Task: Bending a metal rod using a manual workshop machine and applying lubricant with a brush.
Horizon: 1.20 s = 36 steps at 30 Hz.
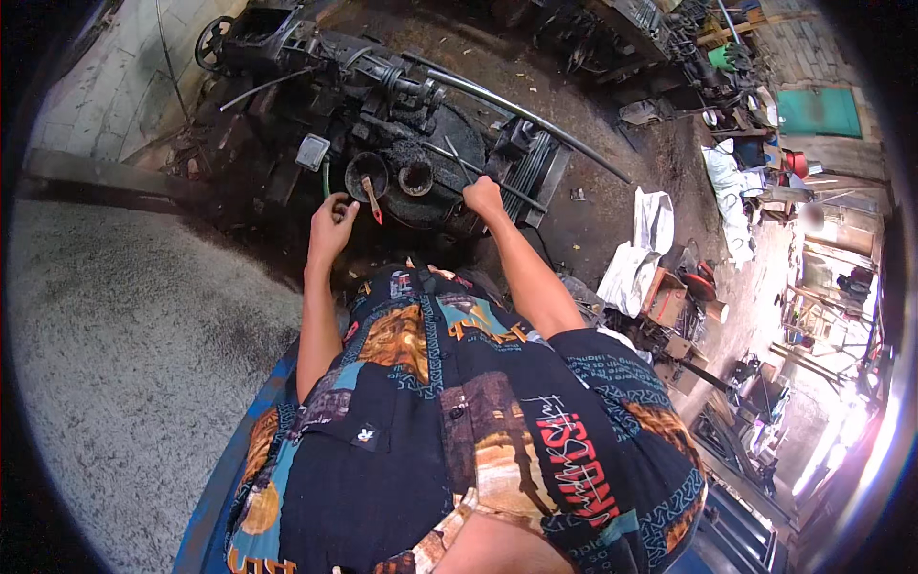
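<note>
Hands first, from the head view: we count two. The left hand [332, 222] is curled around a thin green rod [326, 177] standing upright just above it. The right hand [483, 195] is clenched on a dark metal lever [521, 191] of the greasy black machine [382, 115]. Between the hands we see two round dark cups [366, 172] side by side — and one red-handled brush [372, 201] leaning in the left one. Two white sacks [643, 251] lie well apart at right.
</note>
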Motion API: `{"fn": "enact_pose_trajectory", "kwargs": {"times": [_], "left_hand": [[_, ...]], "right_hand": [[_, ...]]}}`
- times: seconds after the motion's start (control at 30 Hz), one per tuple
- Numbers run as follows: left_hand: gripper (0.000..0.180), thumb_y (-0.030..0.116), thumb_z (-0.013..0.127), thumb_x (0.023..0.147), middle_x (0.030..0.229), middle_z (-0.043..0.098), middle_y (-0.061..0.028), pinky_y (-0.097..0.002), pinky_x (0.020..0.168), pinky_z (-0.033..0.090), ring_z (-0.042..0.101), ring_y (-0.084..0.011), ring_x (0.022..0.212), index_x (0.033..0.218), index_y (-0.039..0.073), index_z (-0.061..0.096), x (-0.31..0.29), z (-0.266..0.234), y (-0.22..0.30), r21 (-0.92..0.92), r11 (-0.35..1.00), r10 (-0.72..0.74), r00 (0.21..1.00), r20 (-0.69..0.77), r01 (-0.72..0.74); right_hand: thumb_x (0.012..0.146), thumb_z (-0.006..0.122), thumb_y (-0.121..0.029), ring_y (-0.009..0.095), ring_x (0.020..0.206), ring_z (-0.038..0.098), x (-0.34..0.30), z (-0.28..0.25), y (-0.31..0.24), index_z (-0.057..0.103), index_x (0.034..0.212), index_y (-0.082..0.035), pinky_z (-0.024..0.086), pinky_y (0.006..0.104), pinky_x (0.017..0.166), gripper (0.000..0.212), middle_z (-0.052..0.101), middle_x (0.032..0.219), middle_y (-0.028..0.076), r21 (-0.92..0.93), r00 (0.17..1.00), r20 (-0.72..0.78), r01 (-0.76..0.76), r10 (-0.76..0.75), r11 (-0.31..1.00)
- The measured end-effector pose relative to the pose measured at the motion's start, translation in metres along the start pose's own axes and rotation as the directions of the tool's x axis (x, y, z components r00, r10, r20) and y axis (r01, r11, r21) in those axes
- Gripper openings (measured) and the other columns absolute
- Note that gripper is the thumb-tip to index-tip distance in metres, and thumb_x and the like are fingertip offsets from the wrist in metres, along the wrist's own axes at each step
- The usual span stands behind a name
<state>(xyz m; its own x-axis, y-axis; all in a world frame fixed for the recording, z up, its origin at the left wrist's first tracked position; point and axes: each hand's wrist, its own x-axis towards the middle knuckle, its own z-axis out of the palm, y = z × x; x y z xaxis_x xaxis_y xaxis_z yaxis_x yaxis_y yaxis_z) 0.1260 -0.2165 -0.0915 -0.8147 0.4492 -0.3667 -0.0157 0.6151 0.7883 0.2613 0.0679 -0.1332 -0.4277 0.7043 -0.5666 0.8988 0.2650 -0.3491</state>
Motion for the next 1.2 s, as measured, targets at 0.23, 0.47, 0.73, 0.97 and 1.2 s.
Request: {"fn": "enact_pose_trajectory", "kwargs": {"times": [0.23, 0.47, 0.73, 0.97, 1.2], "left_hand": [[0.040, 0.030, 0.067, 0.088, 0.088, 0.066, -0.0090, -0.0310, 0.071, 0.050, 0.060, -0.0162, 0.075, 0.111, -0.002, 0.062, 0.011, -0.002, 0.000, -0.008, 1.000, -0.015, 0.999, 0.038, 0.015], [0.036, 0.027, 0.067, 0.089, 0.087, 0.067, -0.0121, -0.0312, 0.070, 0.049, 0.062, -0.0179, 0.076, 0.107, -0.003, 0.063, 0.042, 0.002, 0.051, -0.036, 0.967, 0.255, 0.961, 0.111, -0.253], [0.031, 0.019, 0.070, 0.086, 0.092, 0.071, -0.0115, -0.0273, 0.073, 0.052, 0.066, -0.0120, 0.081, 0.109, -0.002, 0.067, 0.040, 0.038, 0.106, -0.264, 0.920, 0.344, 0.920, 0.188, -0.290], [0.036, 0.013, 0.061, 0.094, 0.110, 0.067, -0.0117, -0.0276, 0.086, 0.051, 0.064, -0.0158, 0.098, 0.126, -0.004, 0.056, 0.041, 0.068, 0.186, -0.708, 0.694, 0.398, 0.890, 0.222, -0.133], [0.030, 0.019, 0.065, 0.092, 0.111, 0.066, -0.0128, -0.0352, 0.089, 0.053, 0.065, -0.0212, 0.100, 0.116, 0.002, 0.060, 0.038, 0.085, 0.218, -0.939, 0.265, 0.344, 0.889, 0.304, 0.219]], "right_hand": [[0.084, 0.068, -0.041, 0.025, 0.064, 0.061, -0.042, -0.055, -0.010, 0.063, 0.101, 0.003, 0.047, 0.0373, 0.061, 0.047, 0.064, 0.073, 0.015, 0.253, 0.943, 0.113, 0.277, -0.313, 0.927], [0.099, 0.050, -0.026, 0.014, 0.063, 0.051, -0.082, -0.173, -0.084, 0.060, 0.095, -0.001, 0.046, 0.0276, 0.061, 0.027, 0.049, 0.070, 0.001, 0.915, 0.881, -0.379, 0.403, -0.283, 0.029], [0.095, 0.059, -0.023, 0.018, 0.076, 0.061, -0.063, -0.172, -0.055, 0.064, 0.100, -0.001, 0.054, 0.0348, 0.076, 0.024, 0.063, 0.081, 0.006, 0.921, 0.934, -0.313, 0.255, -0.169, -0.295], [0.095, 0.059, -0.022, 0.020, 0.072, 0.063, -0.071, -0.141, -0.048, 0.063, 0.094, -0.004, 0.052, 0.0343, 0.068, 0.018, 0.064, 0.080, 0.007, 0.928, 0.985, -0.146, 0.103, -0.095, -0.359], [0.094, 0.061, -0.026, 0.017, 0.068, 0.062, -0.083, -0.135, -0.048, 0.062, 0.086, -0.007, 0.052, 0.0316, 0.061, 0.021, 0.063, 0.074, 0.004, 0.941, 0.996, -0.026, -0.003, -0.080, -0.338]]}}
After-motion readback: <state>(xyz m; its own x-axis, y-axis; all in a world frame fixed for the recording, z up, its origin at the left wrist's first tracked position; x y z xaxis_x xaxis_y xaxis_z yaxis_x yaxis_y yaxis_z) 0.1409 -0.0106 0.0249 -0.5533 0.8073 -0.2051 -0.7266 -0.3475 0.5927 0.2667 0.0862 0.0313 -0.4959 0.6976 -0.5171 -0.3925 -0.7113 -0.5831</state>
